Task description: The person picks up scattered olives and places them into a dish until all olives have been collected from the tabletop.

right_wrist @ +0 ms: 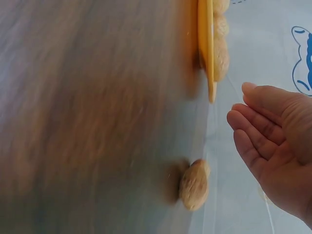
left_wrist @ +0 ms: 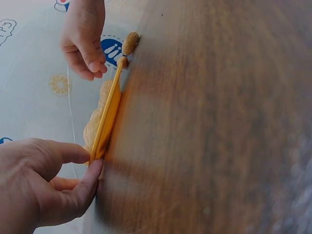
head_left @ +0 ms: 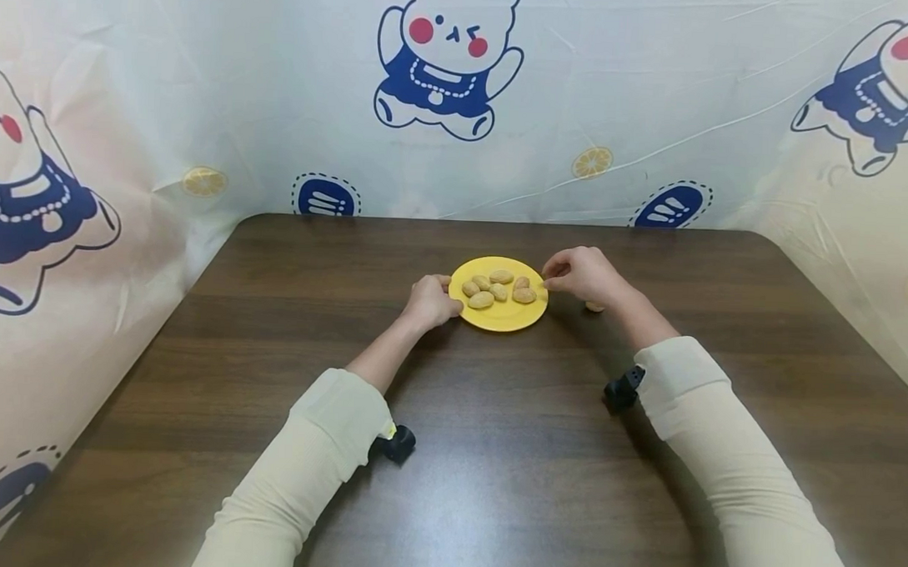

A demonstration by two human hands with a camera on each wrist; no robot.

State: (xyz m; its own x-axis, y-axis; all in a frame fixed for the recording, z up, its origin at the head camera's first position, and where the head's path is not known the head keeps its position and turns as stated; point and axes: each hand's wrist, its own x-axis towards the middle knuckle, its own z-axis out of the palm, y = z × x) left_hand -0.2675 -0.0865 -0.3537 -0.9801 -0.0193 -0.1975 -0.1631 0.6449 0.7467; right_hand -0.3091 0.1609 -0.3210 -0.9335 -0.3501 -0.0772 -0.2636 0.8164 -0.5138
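Peanuts (head_left: 502,276) in their shells sit on the yellow plate (head_left: 501,320), which we find near the centre of the head view, towards the far edge of the brown table (head_left: 451,375). We see the left hand (head_left: 429,303) at the plate's left edge, its thumb and finger pinching the rim; we judge that this hold keeps the plate from sliding about. The right hand (head_left: 585,276) is just beside the opposite edge, its fingers loosely bent; in the right wrist view we see nothing in its grasp, and its fingertips are apart from the plate there. Its place beside the rim would suit handling one nut at a time, we think, while the other hand steadies the plate. The raised rim probably helps stop rounded shells from rolling off. Counting, we make it one plate and seven peanuts on it: five grouped left of its middle and two together on its right. Off the plate, at lower centre of the right wrist view, lies a loose peanut (right_wrist: 194,187); a bump shows behind it, and we cannot tell whether that is a second one. We also count two pale sleeves (head_left: 297,470), two black wrist devices (head_left: 398,445) and three bear figures (head_left: 455,33) across the head view's backdrop (head_left: 266,60).
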